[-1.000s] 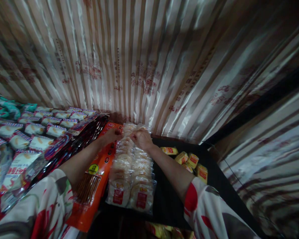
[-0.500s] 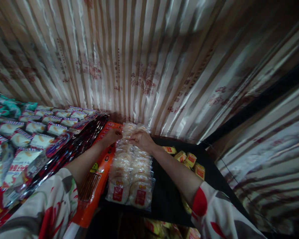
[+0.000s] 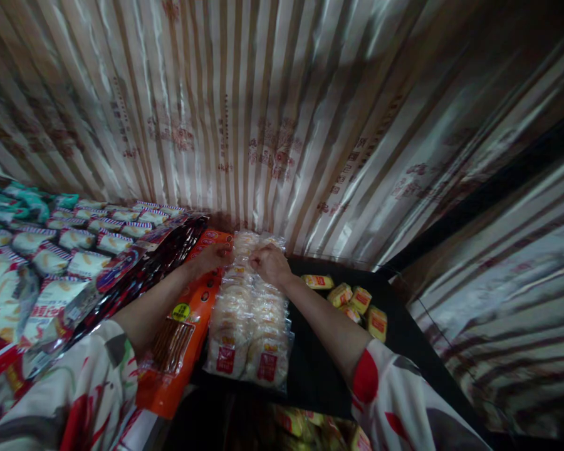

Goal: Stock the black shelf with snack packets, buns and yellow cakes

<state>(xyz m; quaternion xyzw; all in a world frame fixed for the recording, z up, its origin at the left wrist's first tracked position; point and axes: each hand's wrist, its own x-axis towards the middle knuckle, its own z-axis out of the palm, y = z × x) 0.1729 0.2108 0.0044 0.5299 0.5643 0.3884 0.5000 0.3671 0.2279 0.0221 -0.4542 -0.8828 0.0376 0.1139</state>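
Observation:
Two rows of clear-wrapped rice cracker packets (image 3: 247,313) overlap one another on a dark surface in front of me. At the far end, on the left edge of the rows, my left hand (image 3: 214,255) has its fingers pinched together at the side of a packet. My right hand (image 3: 270,264) is closed over the right row, fingers curled against a packet; its fingertips are partly hidden. Under my left forearm lies a long orange snack bag (image 3: 188,319) with a window showing brown sticks. It sits right beside the left row.
Dark shiny packs (image 3: 155,275) and many white snack bags (image 3: 87,263) fill the left side. Several small yellow packets (image 3: 341,294) lie scattered on the black surface (image 3: 310,351) at right. A striped curtain (image 3: 272,113) hangs close behind. More yellow packets (image 3: 305,423) are at the lower front.
My right hand has drawn slightly right, away from the left row, and its fingers are more tightly curled. The left hand stays nearly where it was. The view has shifted slightly.

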